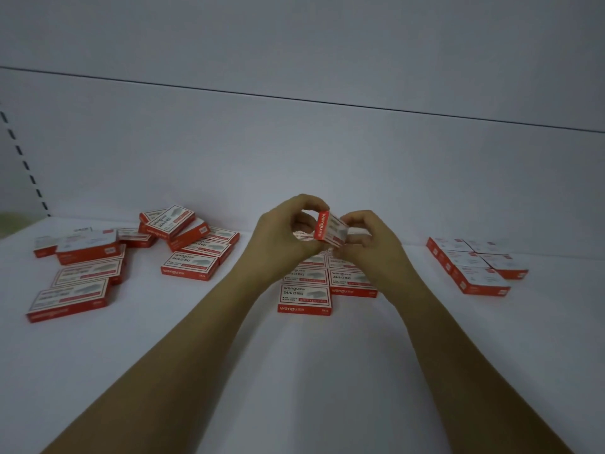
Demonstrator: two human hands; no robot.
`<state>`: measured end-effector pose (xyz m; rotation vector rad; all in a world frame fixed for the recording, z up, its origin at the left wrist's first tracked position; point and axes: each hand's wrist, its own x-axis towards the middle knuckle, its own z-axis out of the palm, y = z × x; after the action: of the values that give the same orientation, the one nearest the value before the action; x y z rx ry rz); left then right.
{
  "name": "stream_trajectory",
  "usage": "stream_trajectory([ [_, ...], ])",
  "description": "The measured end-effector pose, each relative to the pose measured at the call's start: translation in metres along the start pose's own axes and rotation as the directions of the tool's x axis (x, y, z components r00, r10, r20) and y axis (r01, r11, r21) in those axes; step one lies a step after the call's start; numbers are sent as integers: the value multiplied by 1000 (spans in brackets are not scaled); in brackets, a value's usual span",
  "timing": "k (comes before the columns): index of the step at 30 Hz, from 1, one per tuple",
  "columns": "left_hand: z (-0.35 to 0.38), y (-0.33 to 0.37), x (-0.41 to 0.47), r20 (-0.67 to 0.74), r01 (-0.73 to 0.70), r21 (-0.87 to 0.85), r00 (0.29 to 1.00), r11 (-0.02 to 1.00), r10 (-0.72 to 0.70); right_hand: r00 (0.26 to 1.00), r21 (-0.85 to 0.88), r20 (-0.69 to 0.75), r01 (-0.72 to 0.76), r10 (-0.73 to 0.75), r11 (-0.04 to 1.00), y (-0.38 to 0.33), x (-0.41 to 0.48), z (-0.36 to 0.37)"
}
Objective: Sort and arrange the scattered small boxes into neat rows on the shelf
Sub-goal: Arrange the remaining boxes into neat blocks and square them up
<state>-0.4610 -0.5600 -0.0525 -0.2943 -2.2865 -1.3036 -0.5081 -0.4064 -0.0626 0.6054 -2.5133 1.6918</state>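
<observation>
I read bare white shelf [311,371] nearest. Above two started rows [304,296], the left hand [281,237] and right hand [370,244] both pinch one tilted box [330,229]. Scattered boxes [183,244] lie left, a tidy block [474,263] right. Behind stands a grey back panel [294,152].

Bare shelf [311,371] across the front. Obstacles further back: scattered boxes [183,244] left, centre rows [306,299], right block [474,267]. Bare lanes separate these groups.

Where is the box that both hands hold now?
In the head view the held box is near the centre, raised between the left hand and the right hand, above the middle rows of boxes on the shelf.
</observation>
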Motion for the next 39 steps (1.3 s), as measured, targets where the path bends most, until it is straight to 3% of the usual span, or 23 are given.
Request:
stream_trajectory([
  [4, 4, -5, 2, -113, 44, 73, 993, 996, -36, 983, -102, -117, 128, -140, 987, -8, -3, 2],
  [7, 8, -11, 1, -173, 14, 150, 985, 989, 12, 935, -293, -166, 256, -312, 921, -11, -6, 9],
  [10, 10, -15, 0, -209, -40, 236, 974, 971, 90, 888, -348, -166, 354, -429, 868, -10, -7, 10],
  [18, 10, -19, 2, -222, -124, 317, 954, 940, 201, 864, -380, -150, 398, -480, 835, -4, -2, 6],
  [20, 7, -19, 4, -212, -110, 284, 961, 953, 174, 883, -343, -156, 371, -442, 863, -5, 0, 1],
  [23, 1, -12, 6, -157, 87, 65, 985, 994, -76, 957, -195, -147, 222, -252, 955, -6, -1, -7],
  [28, -9, -8, 8, -2, 280, -267, 957, 922, -291, 998, 70, -65, 12, -7, 997, -5, -2, -19],
  [35, -8, -12, 9, 186, 459, -205, 886, 865, -426, 966, 120, 37, -258, 255, 959, 0, 3, -14],
  [39, -7, -13, 10, 207, 487, -193, 869, 852, -450, 952, 148, 67, -306, 299, 941, 2, 5, -12],
])
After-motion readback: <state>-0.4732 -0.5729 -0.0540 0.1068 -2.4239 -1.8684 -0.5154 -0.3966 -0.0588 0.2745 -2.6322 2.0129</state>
